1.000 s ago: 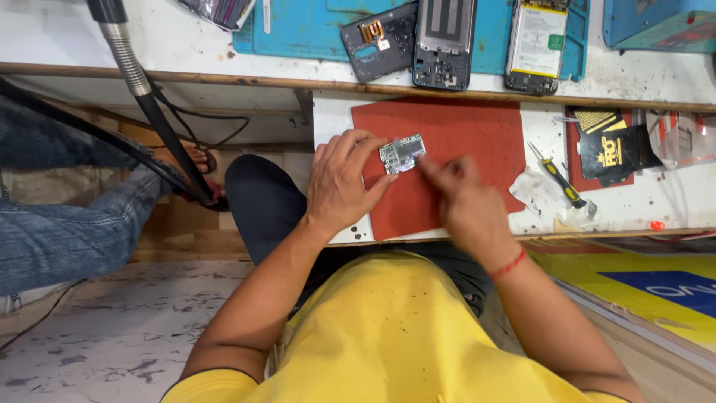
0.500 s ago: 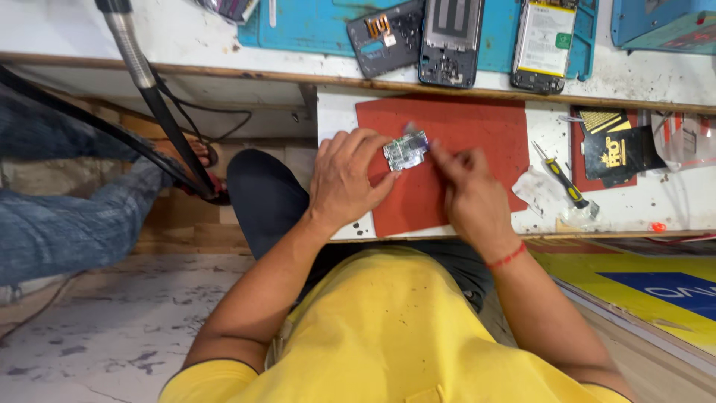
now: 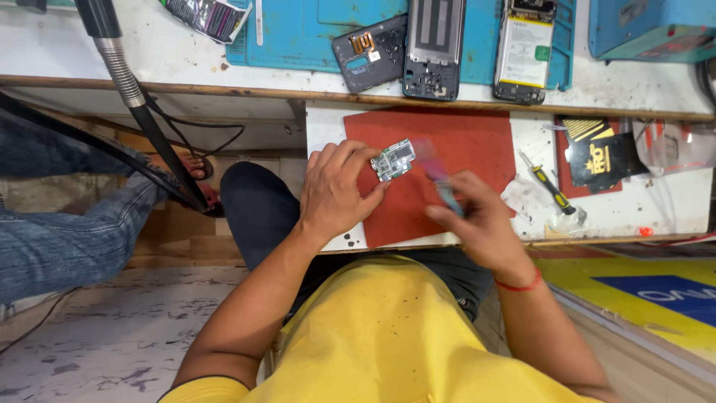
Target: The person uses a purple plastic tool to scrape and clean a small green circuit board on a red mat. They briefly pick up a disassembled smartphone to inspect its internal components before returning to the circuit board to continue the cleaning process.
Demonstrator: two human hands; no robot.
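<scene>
My left hand [image 3: 335, 194] pinches a small silver-green phone circuit board [image 3: 393, 159] and holds it just above a red work mat [image 3: 477, 142]. My right hand [image 3: 477, 220] grips a thin blurred tool with a blue handle and pinkish tip [image 3: 440, 179], its tip close to the right of the board. Both hands hover over the low white table [image 3: 328, 127] in front of my knees.
A yellow-handled screwdriver [image 3: 548, 186] lies right of the mat beside a black packet [image 3: 600, 153]. On the upper bench a blue mat [image 3: 313, 33] carries a dark phone back cover [image 3: 371, 52], a phone frame [image 3: 436, 48] and an opened phone with battery [image 3: 526, 48]. A flexible metal hose [image 3: 123, 75] and another person's jeans leg [image 3: 67, 239] are at left.
My right hand has pulled back slightly to the right and down from the board, the tool now blurred in motion. My left hand keeps holding the board, lifted slightly.
</scene>
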